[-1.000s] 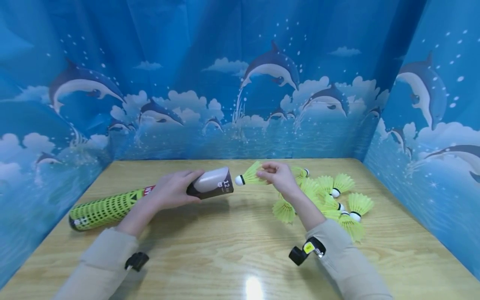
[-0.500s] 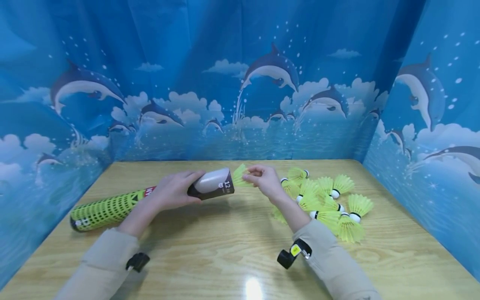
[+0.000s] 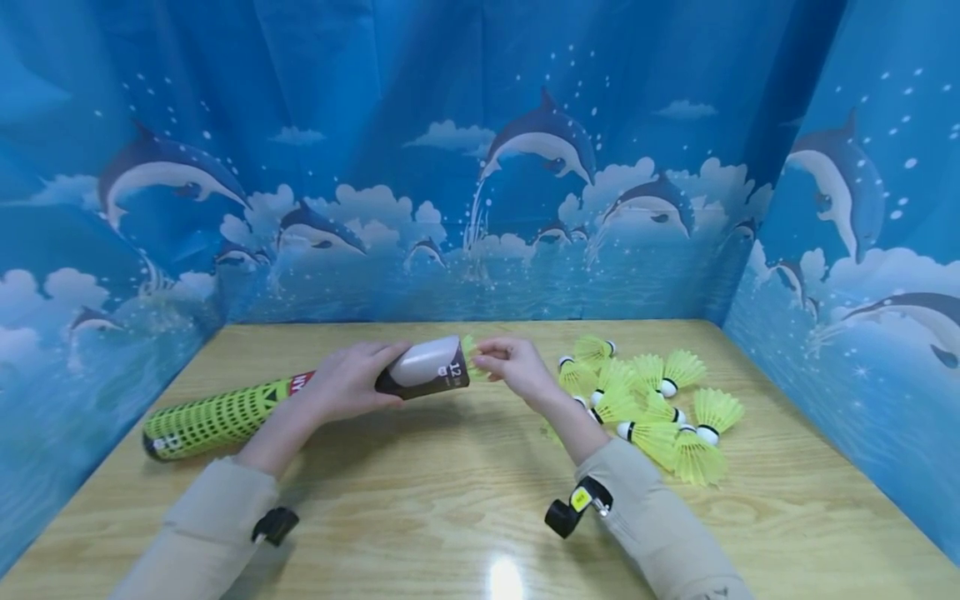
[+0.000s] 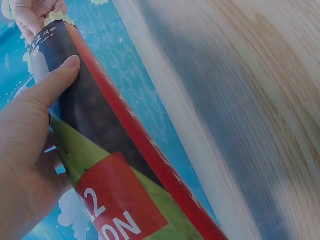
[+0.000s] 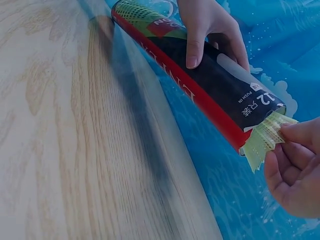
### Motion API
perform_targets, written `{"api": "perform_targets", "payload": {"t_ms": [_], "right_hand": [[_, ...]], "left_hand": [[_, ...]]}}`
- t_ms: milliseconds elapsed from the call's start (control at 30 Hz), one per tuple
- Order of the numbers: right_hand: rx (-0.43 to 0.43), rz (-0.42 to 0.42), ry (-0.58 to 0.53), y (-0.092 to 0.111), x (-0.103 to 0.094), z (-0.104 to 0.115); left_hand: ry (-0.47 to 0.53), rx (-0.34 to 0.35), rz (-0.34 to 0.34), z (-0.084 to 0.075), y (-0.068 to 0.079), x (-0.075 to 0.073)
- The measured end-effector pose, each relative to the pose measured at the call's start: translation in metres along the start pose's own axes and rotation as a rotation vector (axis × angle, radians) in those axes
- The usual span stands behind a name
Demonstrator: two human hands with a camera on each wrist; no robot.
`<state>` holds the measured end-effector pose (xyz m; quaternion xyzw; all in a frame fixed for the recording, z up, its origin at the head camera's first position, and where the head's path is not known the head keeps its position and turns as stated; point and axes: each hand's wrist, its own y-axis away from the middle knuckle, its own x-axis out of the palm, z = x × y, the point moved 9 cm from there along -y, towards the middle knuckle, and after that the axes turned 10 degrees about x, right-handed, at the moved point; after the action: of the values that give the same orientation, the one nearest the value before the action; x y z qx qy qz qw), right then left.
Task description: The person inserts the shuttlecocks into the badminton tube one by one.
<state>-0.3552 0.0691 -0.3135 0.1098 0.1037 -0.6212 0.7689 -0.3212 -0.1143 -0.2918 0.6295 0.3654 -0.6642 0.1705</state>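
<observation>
Yellow skirt trailing, pushed the shuttlecock (image 5: 266, 137) deeper into the mouth of the tube (image 3: 427, 369), centre of the head frame, than half a second earlier; left only the skirt's end outside. Kept the right hand (image 3: 517, 367) pinched on that end, the left hand (image 3: 347, 383) curled round the tube just left of centre. Apparently came close to full entry, with loose shuttlecocks (image 3: 656, 407) lying at right.

left fingers (image 5: 238, 42): curled in a grip | right fingers (image 5: 276, 175): pinching | forearms (image 3: 216, 508): sleeved, angled inward
</observation>
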Motion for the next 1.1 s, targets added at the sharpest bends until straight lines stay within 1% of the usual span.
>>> {"api": "perform_targets", "payload": {"t_ms": [133, 300, 567, 900, 1100], "right_hand": [[-0.003, 0.015, 0.008, 0.0, 0.004, 0.001], [-0.014, 0.01, 0.01, 0.0, 0.007, 0.004], [-0.015, 0.009, 0.018, -0.002, 0.01, 0.001], [-0.004, -0.014, -0.004, -0.005, 0.013, -0.001], [-0.019, 0.017, 0.005, -0.006, 0.016, -0.003]], "left_hand": [[-0.002, 0.007, -0.001, -0.001, -0.001, 0.001], [-0.006, 0.015, -0.008, -0.003, -0.002, 0.0], [-0.012, 0.019, -0.008, -0.005, -0.002, 0.001], [-0.001, 0.021, -0.014, -0.004, -0.002, 0.002], [-0.001, 0.042, -0.024, -0.005, -0.001, 0.002]]}}
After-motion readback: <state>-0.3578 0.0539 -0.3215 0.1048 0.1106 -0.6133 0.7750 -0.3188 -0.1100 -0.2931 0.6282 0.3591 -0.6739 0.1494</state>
